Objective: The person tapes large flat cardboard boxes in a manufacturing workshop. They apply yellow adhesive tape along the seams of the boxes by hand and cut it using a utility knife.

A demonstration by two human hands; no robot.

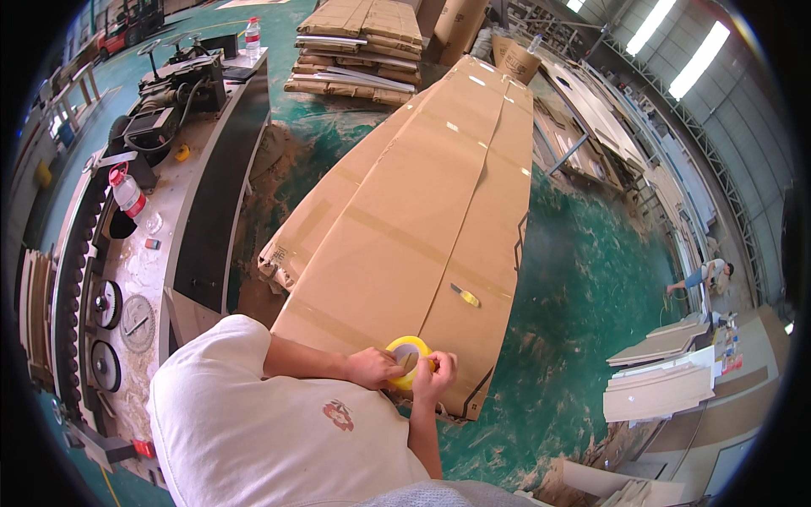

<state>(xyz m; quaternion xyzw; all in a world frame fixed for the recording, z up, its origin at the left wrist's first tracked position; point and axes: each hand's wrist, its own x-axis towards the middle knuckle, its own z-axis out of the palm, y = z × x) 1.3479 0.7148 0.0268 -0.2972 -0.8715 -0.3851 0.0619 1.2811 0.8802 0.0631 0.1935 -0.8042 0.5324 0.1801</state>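
Both my hands hold a yellow roll of tape (pixel 408 352) over the near end of a long flat cardboard package (pixel 422 194). My left hand (pixel 374 368) grips the roll from the left side. My right hand (pixel 435 376) pinches its right edge, fingers on the tape. A small yellow utility knife (pixel 465 295) lies on the cardboard a little beyond my hands, to the right. Strips of clear tape run across the package.
A woodworking machine (pixel 160 194) with two plastic bottles on it stands along the left. Stacked cardboard (pixel 359 46) lies at the back. White panels (pixel 659 380) are piled at the right on the green floor. Another person (pixel 705 275) bends down far right.
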